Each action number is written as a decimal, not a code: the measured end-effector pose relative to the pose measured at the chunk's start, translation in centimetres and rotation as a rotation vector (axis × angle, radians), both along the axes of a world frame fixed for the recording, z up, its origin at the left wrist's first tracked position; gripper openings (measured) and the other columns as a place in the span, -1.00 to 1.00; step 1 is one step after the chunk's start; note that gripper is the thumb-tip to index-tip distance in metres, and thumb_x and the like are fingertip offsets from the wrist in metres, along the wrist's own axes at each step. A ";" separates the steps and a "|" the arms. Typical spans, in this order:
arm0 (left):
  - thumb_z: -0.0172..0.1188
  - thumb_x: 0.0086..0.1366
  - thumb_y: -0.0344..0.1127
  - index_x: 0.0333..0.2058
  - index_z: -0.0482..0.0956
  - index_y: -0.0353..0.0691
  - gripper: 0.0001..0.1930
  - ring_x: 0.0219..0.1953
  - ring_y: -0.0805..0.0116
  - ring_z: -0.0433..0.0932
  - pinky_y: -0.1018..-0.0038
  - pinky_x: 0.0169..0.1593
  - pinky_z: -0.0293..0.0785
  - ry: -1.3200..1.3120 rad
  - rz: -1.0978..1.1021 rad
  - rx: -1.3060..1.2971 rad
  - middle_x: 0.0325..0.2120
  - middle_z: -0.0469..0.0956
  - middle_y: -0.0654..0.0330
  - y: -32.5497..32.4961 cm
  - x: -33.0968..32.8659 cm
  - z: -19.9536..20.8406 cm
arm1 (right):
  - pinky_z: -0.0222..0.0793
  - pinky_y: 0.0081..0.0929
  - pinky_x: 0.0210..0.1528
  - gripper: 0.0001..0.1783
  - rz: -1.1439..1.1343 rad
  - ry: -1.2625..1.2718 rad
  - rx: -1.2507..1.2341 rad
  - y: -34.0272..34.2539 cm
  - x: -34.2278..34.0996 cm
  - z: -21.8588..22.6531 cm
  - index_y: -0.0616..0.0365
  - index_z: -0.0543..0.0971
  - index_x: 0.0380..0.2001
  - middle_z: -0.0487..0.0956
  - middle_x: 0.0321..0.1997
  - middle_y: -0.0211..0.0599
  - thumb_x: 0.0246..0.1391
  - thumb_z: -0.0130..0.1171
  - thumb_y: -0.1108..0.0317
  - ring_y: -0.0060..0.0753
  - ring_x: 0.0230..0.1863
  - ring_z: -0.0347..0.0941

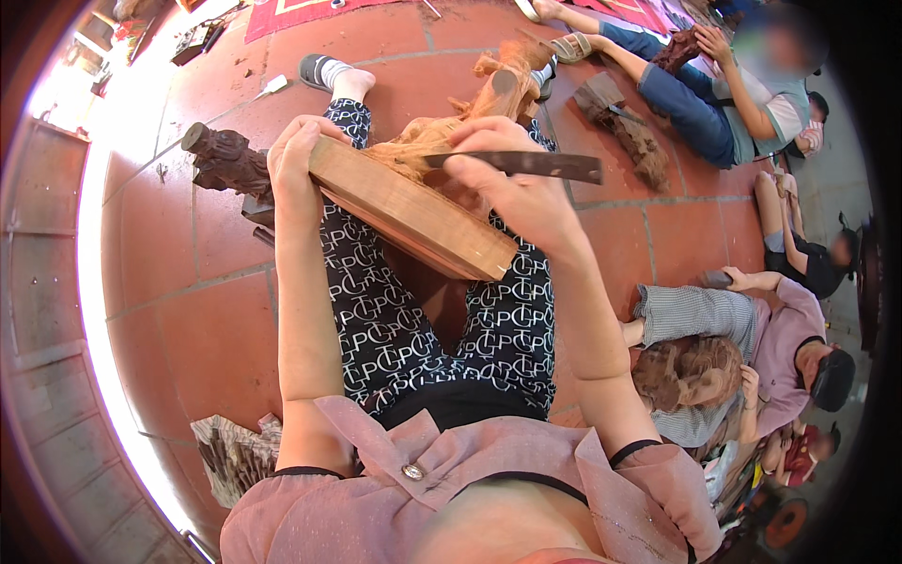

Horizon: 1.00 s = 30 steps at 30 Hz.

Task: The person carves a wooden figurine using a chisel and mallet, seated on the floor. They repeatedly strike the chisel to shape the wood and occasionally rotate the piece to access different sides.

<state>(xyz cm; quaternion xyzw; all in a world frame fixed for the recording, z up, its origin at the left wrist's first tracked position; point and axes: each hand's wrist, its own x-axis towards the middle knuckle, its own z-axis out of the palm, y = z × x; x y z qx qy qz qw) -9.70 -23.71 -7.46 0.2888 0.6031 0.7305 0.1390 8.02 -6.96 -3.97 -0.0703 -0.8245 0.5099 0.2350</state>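
Across my thighs lies a light orange-brown wood carving (413, 209), its thick rectangular base toward me and its knobby carved part reaching away between my feet. My left hand (297, 158) is wrapped round the left end of the base. In my right hand (517, 193) is a long, flat, dark blade-like tool (554, 166); whether it is a knife, scraper or file I cannot tell. Its left end lies against the carved part just above the base. Some of the right fingers are hidden behind the tool and the carving.
Left of my knee a dark carved figure (228, 160) stands on the tiled floor. A tool roll (237, 456) lies lower left, a white-handled tool (272, 86) farther off. Another wood carving (625, 132) rests at the right. Several people sit along the right, one beside a large carving (688, 372).
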 end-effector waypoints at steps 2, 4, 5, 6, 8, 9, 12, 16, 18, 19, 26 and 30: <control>-0.12 0.22 -0.18 -0.42 0.49 -0.37 -0.66 -0.37 0.33 0.48 0.47 -0.19 0.36 -0.018 -0.003 0.011 -0.49 0.52 0.05 0.0 -0.1 0.1 | 0.22 -0.26 0.03 -0.79 -0.007 0.066 0.193 -0.6 -0.7 0.0 0.19 0.58 -0.43 0.50 -0.27 -0.22 0.01 0.17 0.25 -0.21 -0.10 0.36; -0.11 0.22 -0.20 -0.46 0.50 -0.36 -0.67 -0.41 0.38 0.47 0.51 -0.22 0.35 -0.032 0.008 0.044 -0.51 0.52 0.09 0.2 0.1 0.0 | 0.22 -0.26 0.03 -0.80 -0.009 0.082 0.279 -0.5 -0.8 -0.1 0.18 0.58 -0.44 0.49 -0.24 -0.23 0.01 0.17 0.26 -0.19 -0.09 0.34; -0.10 0.22 -0.21 -0.47 0.51 -0.35 -0.68 -0.43 0.41 0.46 0.53 -0.24 0.34 -0.038 0.015 0.062 -0.53 0.53 0.11 0.2 0.1 0.0 | 0.22 -0.26 0.03 -0.81 0.021 0.036 0.047 -0.2 -0.6 0.1 0.17 0.58 -0.44 0.49 -0.23 -0.23 0.01 0.17 0.26 -0.19 -0.08 0.34; -0.10 0.21 -0.21 -0.47 0.51 -0.36 -0.68 -0.43 0.41 0.46 0.53 -0.24 0.34 -0.025 0.017 0.050 -0.52 0.53 0.10 0.1 0.0 0.1 | 0.22 -0.26 0.03 -0.82 0.050 -0.010 -0.185 0.0 -0.3 0.4 0.16 0.58 -0.44 0.48 -0.22 -0.24 0.01 0.17 0.26 -0.18 -0.08 0.33; -0.11 0.21 -0.21 -0.47 0.51 -0.36 -0.68 -0.42 0.40 0.46 0.52 -0.24 0.35 -0.007 0.012 0.033 -0.52 0.53 0.10 0.2 0.0 -0.1 | 0.26 -0.28 0.01 -0.81 0.043 -0.064 -0.379 0.4 0.2 0.7 0.18 0.58 -0.42 0.49 -0.23 -0.25 -0.01 0.18 0.28 -0.17 -0.10 0.35; -0.11 0.21 -0.22 -0.47 0.51 -0.36 -0.68 -0.42 0.40 0.46 0.52 -0.23 0.35 -0.012 0.008 0.040 -0.52 0.53 0.10 0.1 -0.1 -0.1 | 0.27 -0.28 -0.01 -0.81 0.018 -0.019 -0.168 0.3 0.0 0.6 0.19 0.58 -0.41 0.50 -0.24 -0.24 -0.02 0.19 0.28 -0.18 -0.12 0.37; -0.11 0.21 -0.22 -0.46 0.51 -0.36 -0.68 -0.42 0.40 0.46 0.52 -0.23 0.34 -0.021 -0.004 0.058 -0.51 0.53 0.10 0.1 0.0 -0.1 | 0.31 -0.28 -0.05 -0.77 -0.073 0.114 0.361 -0.8 -1.2 0.0 0.23 0.59 -0.40 0.53 -0.26 -0.19 -0.03 0.21 0.27 -0.19 -0.16 0.41; -0.11 0.21 -0.22 -0.46 0.51 -0.37 -0.68 -0.43 0.40 0.46 0.52 -0.24 0.34 -0.005 0.008 0.031 -0.51 0.53 0.09 0.2 -0.1 -0.1 | 0.39 -0.45 -0.16 -0.81 0.033 0.052 -0.199 -0.2 -1.3 -0.1 0.27 0.59 -0.42 0.57 -0.25 -0.25 0.01 0.18 0.33 -0.39 -0.21 0.48; -0.11 0.21 -0.22 -0.46 0.51 -0.37 -0.68 -0.42 0.40 0.46 0.52 -0.24 0.34 -0.004 0.020 0.028 -0.51 0.52 0.09 0.0 -0.2 -0.3 | 0.41 -0.50 -0.19 -0.80 0.034 -0.090 -0.220 0.4 -1.0 1.5 0.30 0.58 -0.40 0.57 -0.24 -0.26 0.02 0.18 0.34 -0.44 -0.22 0.49; -0.11 0.21 -0.21 -0.44 0.50 -0.37 -0.68 -0.40 0.37 0.47 0.50 -0.22 0.35 -0.007 0.003 0.025 -0.50 0.53 0.07 0.0 -0.3 -0.4 | 0.41 -0.52 -0.21 -0.80 0.027 -0.164 -0.227 0.8 -0.6 2.0 0.32 0.57 -0.40 0.58 -0.23 -0.27 0.02 0.17 0.35 -0.47 -0.22 0.50; -0.11 0.23 -0.20 -0.42 0.48 -0.36 -0.68 -0.36 0.30 0.50 0.44 -0.19 0.38 -0.008 -0.029 0.031 -0.48 0.52 0.04 -0.1 -0.6 -0.6 | 0.38 -0.54 -0.30 -0.79 -0.013 -0.009 -0.038 -0.1 -1.8 0.5 0.27 0.58 -0.36 0.58 -0.43 -0.32 -0.02 0.22 0.33 -0.55 -0.39 0.46; -0.11 0.23 -0.19 -0.43 0.47 -0.36 -0.68 -0.37 0.31 0.49 0.44 -0.19 0.37 0.008 -0.022 0.022 -0.48 0.51 0.04 0.1 -0.4 -0.4 | 0.28 -0.68 -0.31 -0.86 -0.054 -0.054 -0.157 2.4 -0.1 0.2 0.26 0.57 -0.37 0.51 -0.38 -0.47 0.05 0.17 0.40 -0.69 -0.37 0.35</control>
